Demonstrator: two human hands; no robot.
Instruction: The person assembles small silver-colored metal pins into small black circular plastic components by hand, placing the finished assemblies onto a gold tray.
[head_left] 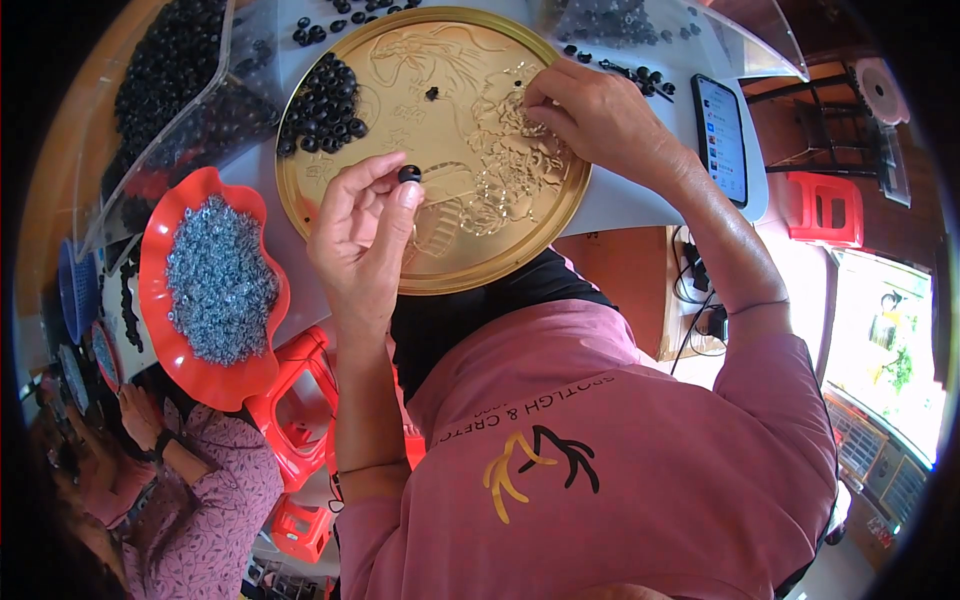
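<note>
My left hand (355, 240) pinches a small round black piece (409, 174) between thumb and fingertips, over the near left part of a round gold tray (400, 250). My right hand (605, 115) reaches over the tray's right side, its fingers closed together above scattered small clear pieces (490, 205); whatever is between those fingertips is hidden. A heap of round black pieces (322, 105) lies at the tray's left, and one small dark piece (432, 94) sits alone near its middle.
Left of the tray stands a red scalloped bowl (160, 345) of bluish clear pieces. Clear bins (226, 50) with black pieces stand at the far left and far right. A phone (722, 140) lies at the right edge. Another person's hand (141, 416) shows at lower left, near red stools (300, 385).
</note>
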